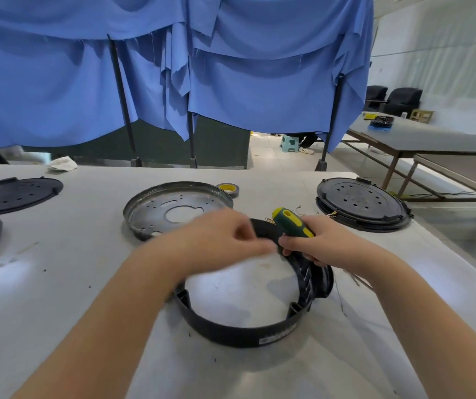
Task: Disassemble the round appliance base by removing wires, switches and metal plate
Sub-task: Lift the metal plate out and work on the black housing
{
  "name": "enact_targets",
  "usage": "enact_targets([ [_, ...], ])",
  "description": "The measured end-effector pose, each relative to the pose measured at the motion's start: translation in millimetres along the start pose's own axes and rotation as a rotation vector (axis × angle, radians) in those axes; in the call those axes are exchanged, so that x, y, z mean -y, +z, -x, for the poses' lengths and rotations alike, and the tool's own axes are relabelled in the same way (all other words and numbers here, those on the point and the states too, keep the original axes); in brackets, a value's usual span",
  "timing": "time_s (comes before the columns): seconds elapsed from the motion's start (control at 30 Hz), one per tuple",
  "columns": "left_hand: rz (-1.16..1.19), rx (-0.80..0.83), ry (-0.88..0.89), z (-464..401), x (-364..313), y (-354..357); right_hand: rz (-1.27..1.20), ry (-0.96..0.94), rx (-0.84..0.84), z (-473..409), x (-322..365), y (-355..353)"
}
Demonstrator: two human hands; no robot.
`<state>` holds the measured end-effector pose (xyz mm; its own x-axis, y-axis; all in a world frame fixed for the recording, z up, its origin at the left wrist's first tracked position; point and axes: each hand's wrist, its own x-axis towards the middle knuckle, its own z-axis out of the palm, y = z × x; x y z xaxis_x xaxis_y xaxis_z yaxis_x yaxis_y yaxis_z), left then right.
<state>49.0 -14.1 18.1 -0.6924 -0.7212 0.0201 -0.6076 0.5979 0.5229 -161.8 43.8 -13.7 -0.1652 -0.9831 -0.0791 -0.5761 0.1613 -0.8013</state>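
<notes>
The black plastic ring of the round appliance base (242, 331) lies on the white table in front of me, open in the middle. My right hand (317, 244) grips a green and yellow screwdriver (291, 223) over the ring's far right rim. My left hand (225, 234) is blurred at the ring's far rim, its fingers curled close to the screwdriver's shaft; what it holds I cannot tell. The round metal plate (173, 208) lies apart on the table behind the ring. Small wire ends with terminals (330, 215) lie near the screwdriver.
A roll of yellow tape (229, 188) sits behind the metal plate. Black round covers lie at the right (362, 204) and at the left (15, 194). Thin wires (356, 279) lie to the ring's right. Blue cloth (173, 67) hangs behind the table.
</notes>
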Motion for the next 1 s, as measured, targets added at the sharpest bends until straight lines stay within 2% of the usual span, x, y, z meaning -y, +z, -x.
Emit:
enact_targets([
  [0.13, -0.266, 0.341, 0.107, 7.8, -34.7, 46.3, 0.087, -0.010, 0.020, 2.0, -0.6, -4.4],
  [0.23, -0.396, 0.417, 0.109, 9.4, -34.6, 59.4, 0.190, 0.020, 0.065, 5.1, 0.0, -6.9],
  [0.37, -0.441, 0.357, 0.165, 9.3, -36.4, 58.8, 0.277, 0.093, 0.197, 9.2, 1.9, -8.3],
  [0.47, -0.430, 0.317, 0.187, 10.4, -37.5, 53.2, 0.305, 0.086, 0.201, 10.8, 4.6, -9.1],
  [0.73, -0.170, 0.168, 0.228, 9.4, -32.0, 24.7, 0.364, -0.061, 0.019, 16.3, 17.8, -21.8],
  [1.0, 0.035, 0.051, 0.232, 8.4, -27.4, 11.4, 0.151, -0.261, -0.229, 23.5, 27.0, -28.7],
])
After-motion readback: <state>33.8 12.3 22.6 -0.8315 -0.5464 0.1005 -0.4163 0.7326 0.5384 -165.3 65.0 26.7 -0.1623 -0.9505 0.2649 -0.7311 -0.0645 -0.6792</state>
